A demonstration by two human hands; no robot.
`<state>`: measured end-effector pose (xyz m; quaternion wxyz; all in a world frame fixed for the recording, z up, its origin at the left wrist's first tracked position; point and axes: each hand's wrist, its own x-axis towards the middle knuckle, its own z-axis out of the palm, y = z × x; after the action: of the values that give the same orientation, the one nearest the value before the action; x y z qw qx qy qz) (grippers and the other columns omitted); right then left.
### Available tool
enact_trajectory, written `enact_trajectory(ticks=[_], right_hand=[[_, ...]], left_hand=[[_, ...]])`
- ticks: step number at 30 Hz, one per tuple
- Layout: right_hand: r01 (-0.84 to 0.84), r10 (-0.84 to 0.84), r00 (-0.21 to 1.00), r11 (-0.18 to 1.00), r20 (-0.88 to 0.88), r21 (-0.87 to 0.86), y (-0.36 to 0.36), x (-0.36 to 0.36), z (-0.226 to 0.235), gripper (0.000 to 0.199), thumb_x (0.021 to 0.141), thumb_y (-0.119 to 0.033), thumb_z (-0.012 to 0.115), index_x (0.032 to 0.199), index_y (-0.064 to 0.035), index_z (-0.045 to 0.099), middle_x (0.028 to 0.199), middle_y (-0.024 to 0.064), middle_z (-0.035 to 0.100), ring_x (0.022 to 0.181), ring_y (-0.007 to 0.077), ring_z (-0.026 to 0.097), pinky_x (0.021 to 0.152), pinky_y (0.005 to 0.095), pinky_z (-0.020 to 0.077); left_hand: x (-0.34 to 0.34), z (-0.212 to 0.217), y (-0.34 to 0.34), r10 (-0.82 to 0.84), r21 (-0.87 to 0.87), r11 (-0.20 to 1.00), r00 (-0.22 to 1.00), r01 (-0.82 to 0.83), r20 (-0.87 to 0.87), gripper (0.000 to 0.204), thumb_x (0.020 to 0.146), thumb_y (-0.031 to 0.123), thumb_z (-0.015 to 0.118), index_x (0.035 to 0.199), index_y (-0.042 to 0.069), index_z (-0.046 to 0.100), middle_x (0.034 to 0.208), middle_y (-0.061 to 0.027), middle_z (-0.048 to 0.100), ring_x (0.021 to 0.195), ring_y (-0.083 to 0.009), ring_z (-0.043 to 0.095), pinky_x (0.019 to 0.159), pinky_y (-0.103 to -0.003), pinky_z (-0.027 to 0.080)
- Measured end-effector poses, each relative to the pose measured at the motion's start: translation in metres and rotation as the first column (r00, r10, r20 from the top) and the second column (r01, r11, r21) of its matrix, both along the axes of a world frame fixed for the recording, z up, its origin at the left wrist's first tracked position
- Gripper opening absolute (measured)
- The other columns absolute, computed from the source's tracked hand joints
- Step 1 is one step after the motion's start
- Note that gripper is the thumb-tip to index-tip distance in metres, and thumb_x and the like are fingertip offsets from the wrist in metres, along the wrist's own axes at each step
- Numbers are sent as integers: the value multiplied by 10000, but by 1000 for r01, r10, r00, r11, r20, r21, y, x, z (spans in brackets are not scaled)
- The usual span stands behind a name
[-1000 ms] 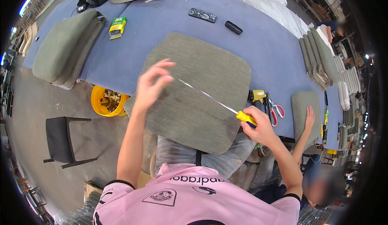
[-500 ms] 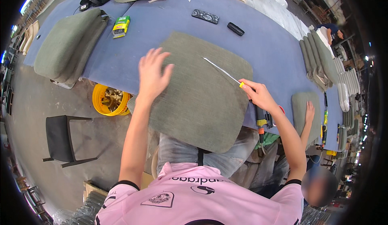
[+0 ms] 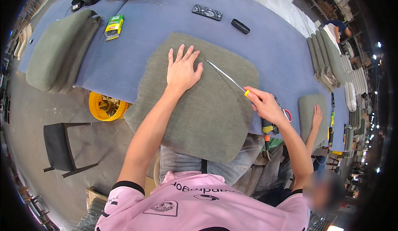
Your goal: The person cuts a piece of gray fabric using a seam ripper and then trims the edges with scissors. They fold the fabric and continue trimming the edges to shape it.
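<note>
While the grey-green pad (image 3: 199, 123) lies partly on the blue counter (image 3: 120, 65) and partly over the person's lap, a thin metal tool (image 3: 226, 75) with a yellow handle slants across its upper half; whether the tip touches the cloth, I cannot tell. The step in hand seems to be the placing of this tool over the pad. In my judgement, the next move calls for a steady pad and a careful tip, kept away from the left fingers. The left hand (image 3: 183, 71) is laid flat with its fingers spread and grips nothing. The right hand (image 3: 267, 106) is curled firmly around the yellow handle. Farther out, a yellow bucket (image 3: 95, 110) stands near the counter's left edge, and on the right a co-worker's hand (image 3: 317, 115) rests on a smaller pad (image 3: 306, 112).
</note>
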<state>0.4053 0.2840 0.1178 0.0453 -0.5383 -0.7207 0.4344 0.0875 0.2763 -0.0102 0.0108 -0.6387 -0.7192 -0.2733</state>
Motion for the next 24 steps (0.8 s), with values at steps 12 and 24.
enact_trajectory(ticks=[12,24], right_hand=[[-385,174,923,438,344,813,64,31,-68,383,985,-240,755,1368,-215,744,808,95,673,731,277,656,680,421,513],[-264,242,963,932,116,247,72,24,-25,388,1030,-327,701,1353,-113,735,1129,175,791,1011,334,748,938,383,553]], left_hand=[[4,2,3,-25,23,999,999,24,38,460,1006,356,633,1420,160,673,1610,-105,566,1593,-339,381,1331,-613,183],[0,4,1,-25,-13,1000,998,26,52,390,1012,343,602,1365,211,705,1643,-154,515,1606,-384,339,1327,-645,134]])
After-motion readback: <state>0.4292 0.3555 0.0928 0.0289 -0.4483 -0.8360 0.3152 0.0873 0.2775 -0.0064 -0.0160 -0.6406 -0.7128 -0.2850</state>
